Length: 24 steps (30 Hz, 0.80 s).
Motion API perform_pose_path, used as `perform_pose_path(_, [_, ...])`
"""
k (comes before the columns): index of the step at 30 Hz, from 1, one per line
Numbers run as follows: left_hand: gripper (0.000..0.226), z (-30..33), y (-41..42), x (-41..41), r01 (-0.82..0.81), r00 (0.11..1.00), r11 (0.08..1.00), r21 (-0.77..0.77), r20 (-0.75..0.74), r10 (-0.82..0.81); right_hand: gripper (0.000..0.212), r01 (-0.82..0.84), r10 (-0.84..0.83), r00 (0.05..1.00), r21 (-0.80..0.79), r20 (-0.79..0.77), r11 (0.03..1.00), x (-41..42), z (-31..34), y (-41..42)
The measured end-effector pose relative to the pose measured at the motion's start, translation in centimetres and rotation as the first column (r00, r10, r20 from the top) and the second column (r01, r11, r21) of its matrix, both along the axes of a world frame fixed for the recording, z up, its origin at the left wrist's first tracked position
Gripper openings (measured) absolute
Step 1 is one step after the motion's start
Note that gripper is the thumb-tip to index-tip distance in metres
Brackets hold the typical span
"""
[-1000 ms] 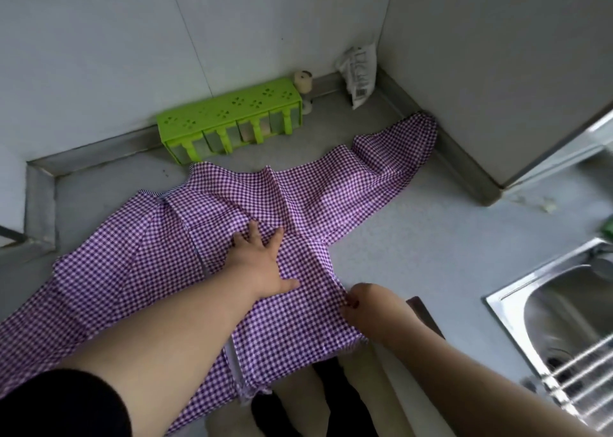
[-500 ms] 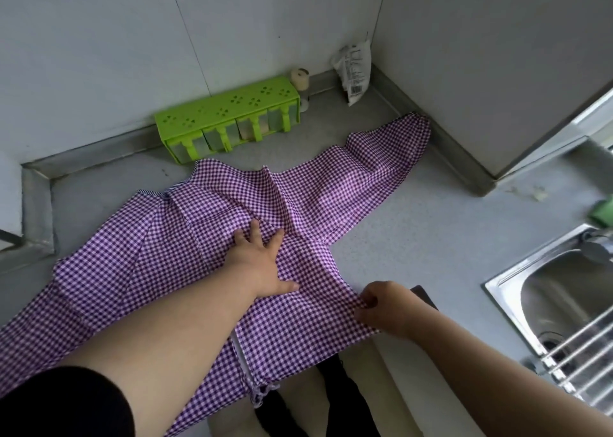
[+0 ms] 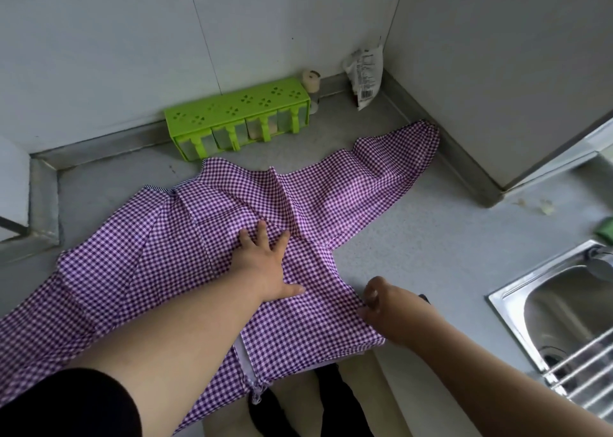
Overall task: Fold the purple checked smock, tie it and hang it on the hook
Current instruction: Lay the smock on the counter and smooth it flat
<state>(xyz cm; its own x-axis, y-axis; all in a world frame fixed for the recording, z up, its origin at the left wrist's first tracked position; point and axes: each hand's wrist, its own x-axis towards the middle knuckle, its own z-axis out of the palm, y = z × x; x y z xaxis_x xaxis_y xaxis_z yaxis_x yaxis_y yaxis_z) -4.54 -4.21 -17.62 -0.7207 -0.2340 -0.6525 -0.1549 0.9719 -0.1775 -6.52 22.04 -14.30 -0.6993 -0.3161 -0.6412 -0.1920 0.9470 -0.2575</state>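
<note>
The purple checked smock point(image 3: 159, 247) lies spread on the grey counter point(image 3: 431, 244), one sleeve reaching to the back right corner, the other running off the left edge. My left hand point(image 3: 265, 264) presses flat on its middle, fingers spread. My right hand point(image 3: 391, 307) pinches the smock's right side edge near the counter's front. The hem hangs over the counter's front edge. No hook is in view.
A green spice rack point(image 3: 238, 118) stands against the back wall, with a small jar point(image 3: 311, 81) and a white packet point(image 3: 365, 74) in the corner. A steel sink point(image 3: 564, 310) with a wire rack lies at the right. Below the counter edge, dark shoes show.
My right hand has drawn the smock's right edge further right along the counter front, flattening the cloth. My left hand has stayed pressed on the middle.
</note>
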Motion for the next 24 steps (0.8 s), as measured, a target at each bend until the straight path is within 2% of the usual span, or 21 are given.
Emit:
perform_pose_path(2, [0.136,-0.2,-0.1,0.3,0.013,0.999,1.000,0.023,-0.034,-0.012,0.039,-0.060,0.059,0.996,0.009,0.073,0.998,0.3,-0.1,-1.3])
perform_pose_path(4, [0.133,-0.1,-0.3,0.7,0.020,0.997,0.998,0.054,-0.070,-0.016,0.039,-0.149,0.142,0.986,0.069,0.092,0.986,0.2,-0.5,-1.9])
perform_pose_path(6, [0.127,0.2,-1.3,1.3,0.004,0.996,0.994,0.110,-0.090,0.006,0.038,-0.166,0.155,0.984,0.117,0.092,0.979,-0.3,-0.9,-2.2])
perform_pose_path(7, [0.123,0.2,-1.8,1.6,0.004,0.995,0.989,0.149,-0.096,0.011,0.038,-0.160,0.152,0.986,0.143,0.066,0.977,-0.7,-0.7,-2.1])
perform_pose_path(9, [0.113,0.5,-3.1,2.7,0.009,0.993,0.975,0.222,-0.118,0.018,0.040,-0.171,0.190,0.975,0.164,-0.111,0.972,-1.4,-0.5,-2.7])
perform_pose_path(11, [0.101,0.7,-4.2,3.6,0.053,0.988,0.965,0.256,-0.154,-0.013,0.044,-0.238,0.253,0.921,0.084,-0.296,0.968,-1.7,-0.2,-3.9])
perform_pose_path(13, [0.089,0.9,-5.5,4.4,0.112,0.974,0.965,0.238,-0.220,-0.059,0.050,-0.396,0.369,0.860,-0.005,-0.352,0.918,-1.8,0.2,-6.4])
perform_pose_path(15, [0.080,1.5,-7.2,5.0,0.102,0.965,0.968,0.230,-0.259,-0.040,0.061,-0.573,0.529,0.771,-0.025,-0.353,0.819,-1.9,-0.2,-9.3])
perform_pose_path(17, [0.072,2.1,-9.1,5.6,0.011,0.953,0.972,0.234,-0.296,0.061,0.076,-0.661,0.624,0.713,-0.013,-0.320,0.750,-2.2,-1.1,-11.4])
perform_pose_path(19, [0.068,2.4,-11.3,6.4,-0.128,0.922,0.965,0.229,-0.329,0.201,0.083,-0.690,0.663,0.689,0.018,-0.293,0.724,-2.3,-2.0,-12.2])
perform_pose_path(22, [0.067,2.1,-15.3,8.3,-0.353,0.849,0.914,0.199,-0.343,0.402,0.078,-0.690,0.681,0.690,0.061,-0.245,0.722,-2.4,-2.4,-12.4])
perform_pose_path(24, [0.065,1.6,-17.9,9.8,-0.469,0.801,0.863,0.190,-0.321,0.506,0.068,-0.676,0.673,0.699,0.085,-0.241,0.732,-2.7,-2.1,-12.4])
